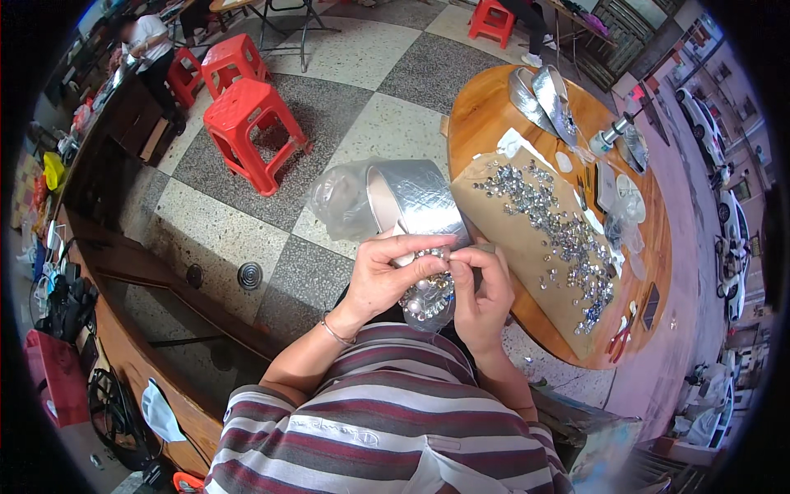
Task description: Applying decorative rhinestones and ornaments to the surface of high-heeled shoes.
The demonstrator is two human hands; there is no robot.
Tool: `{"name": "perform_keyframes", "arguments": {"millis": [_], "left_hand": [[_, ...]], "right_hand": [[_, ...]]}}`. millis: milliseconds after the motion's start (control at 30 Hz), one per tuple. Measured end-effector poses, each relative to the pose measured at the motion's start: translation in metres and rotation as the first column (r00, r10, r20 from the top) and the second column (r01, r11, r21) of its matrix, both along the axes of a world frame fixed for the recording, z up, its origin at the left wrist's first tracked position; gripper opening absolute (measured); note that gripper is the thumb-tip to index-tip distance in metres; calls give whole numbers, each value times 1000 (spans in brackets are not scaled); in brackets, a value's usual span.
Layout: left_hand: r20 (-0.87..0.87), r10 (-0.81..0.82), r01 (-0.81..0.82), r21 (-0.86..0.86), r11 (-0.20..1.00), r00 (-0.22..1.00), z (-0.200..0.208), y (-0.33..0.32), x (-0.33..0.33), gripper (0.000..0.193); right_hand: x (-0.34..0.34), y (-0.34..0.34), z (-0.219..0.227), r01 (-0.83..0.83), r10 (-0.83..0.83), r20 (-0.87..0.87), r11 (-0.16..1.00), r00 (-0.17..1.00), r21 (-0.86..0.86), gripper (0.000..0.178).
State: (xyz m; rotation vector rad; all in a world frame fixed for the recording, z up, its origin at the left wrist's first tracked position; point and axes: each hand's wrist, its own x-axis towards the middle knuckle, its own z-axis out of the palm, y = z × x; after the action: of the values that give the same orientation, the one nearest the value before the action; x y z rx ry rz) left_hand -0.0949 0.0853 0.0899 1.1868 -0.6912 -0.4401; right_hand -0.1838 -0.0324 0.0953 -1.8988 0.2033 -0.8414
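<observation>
Just in front of my body is a shiny silver curved piece [424, 202] with a pale lining, like a shoe upper. Its near end is thickly set with clear stones and pearl-like beads [428, 298]. My left hand [385, 276] is closed on that beaded end, thumb and forefinger reaching across it. Against those fingertips my right hand [484, 288] pinches; whatever is between its fingers is too small to name. A crumpled clear plastic bag [341, 202] lies behind the silver piece, to its left.
At right, a round wooden table [481, 90] holds brown paper [518, 255] strewn with loose rhinestones [568, 239], other silver pieces [553, 99], a glue-like bottle [607, 136], red-handled pliers [619, 339] and a phone [650, 305]. Red stools [251, 123] stand ahead left. A person [150, 49] works beyond.
</observation>
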Motion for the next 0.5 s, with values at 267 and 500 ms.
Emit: {"name": "perform_keyframes", "arguments": {"millis": [267, 500], "left_hand": [[-189, -41, 48, 34, 998, 981, -13, -16, -4, 27], [-302, -127, 98, -108, 989, 945, -33, -49, -13, 28]], "right_hand": [[-8, -15, 3, 55, -56, -5, 988, 998, -142, 6], [-15, -48, -7, 62, -59, 18, 967, 998, -248, 5]]}}
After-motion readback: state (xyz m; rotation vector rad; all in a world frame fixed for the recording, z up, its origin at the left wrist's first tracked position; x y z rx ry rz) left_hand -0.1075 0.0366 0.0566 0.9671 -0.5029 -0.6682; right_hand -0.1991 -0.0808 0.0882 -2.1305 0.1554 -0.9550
